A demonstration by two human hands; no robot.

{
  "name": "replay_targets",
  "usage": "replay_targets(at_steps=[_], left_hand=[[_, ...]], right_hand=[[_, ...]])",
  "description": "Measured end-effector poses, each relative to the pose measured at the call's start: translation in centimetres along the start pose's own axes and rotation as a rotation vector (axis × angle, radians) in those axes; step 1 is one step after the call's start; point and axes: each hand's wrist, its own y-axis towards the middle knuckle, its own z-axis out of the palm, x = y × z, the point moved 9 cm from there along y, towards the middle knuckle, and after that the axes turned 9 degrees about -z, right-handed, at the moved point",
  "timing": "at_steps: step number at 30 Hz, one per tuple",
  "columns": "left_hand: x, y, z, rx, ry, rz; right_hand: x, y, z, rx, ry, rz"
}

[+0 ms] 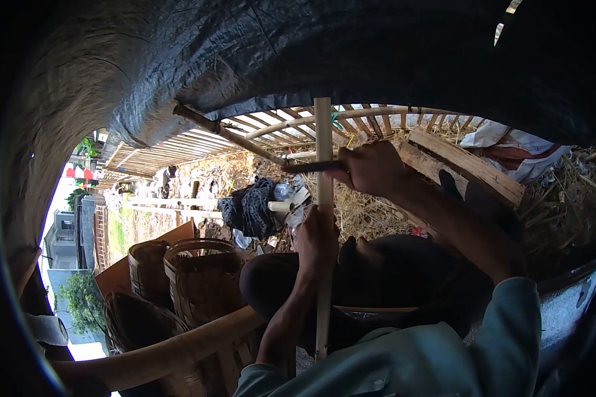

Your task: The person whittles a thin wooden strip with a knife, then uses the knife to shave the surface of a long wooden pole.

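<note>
A long pale bamboo strip (323,135) stands upright before me, its lower end reaching down by my lap. My left hand (316,239) is closed around it near the middle. Above that, my right hand (375,169) grips a knife (306,167) by its handle. The dark blade points left and crosses the strip, overlapping it in this view. Both my forearms show, with light green sleeves (506,317). My dark-clothed legs lie beneath the hands.
Woven baskets (205,281) stand to the left, behind a thick bamboo pole (179,354). A black cloth bundle (248,208) lies ahead on littered ground. Wooden planks (467,165) are at the right. A slatted bamboo fence (205,145) runs behind, with a dark tarp (198,59) overhead.
</note>
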Motion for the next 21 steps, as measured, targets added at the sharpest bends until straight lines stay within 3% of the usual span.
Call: replay_targets(at_steps=[1, 2, 3, 4, 5, 7, 13, 21], left_hand=[[-0.5, -0.7, 0.5, 0.025, -0.173, -0.013], [-1.4, -1.3, 0.7, -0.026, -0.103, 0.145], [-1.3, -1.5, 0.5, 0.055, -0.28, -0.049], [-1.4, -1.8, 0.4, 0.142, -0.448, -0.24], [-1.0, -0.9, -0.1, 0.122, -0.443, -0.233], [0.8, 0.6, -0.8, 0.075, -0.477, -0.246], [1.2, 0.5, 0.8, 0.208, -0.737, -0.251], [1.5, 0.6, 1.0, 0.174, -0.668, -0.25]], right_hand=[[-4.2, 1.1, -1.0, -0.046, -0.044, 0.191], [-7.9, 2.1, -2.4, -0.006, -0.075, 0.296], [-12.0, 1.7, -2.6, 0.112, -0.108, 0.45], [-15.4, 0.4, -3.0, 0.084, -0.099, 0.585], [-17.9, -1.3, -2.9, 0.019, -0.102, 0.699], [-17.8, -1.4, -4.0, -0.039, -0.023, 0.737], [-13.3, -0.3, -3.0, 0.062, 0.011, 0.555], [-6.1, 0.8, -1.6, 0.078, 0.413, 0.286]])
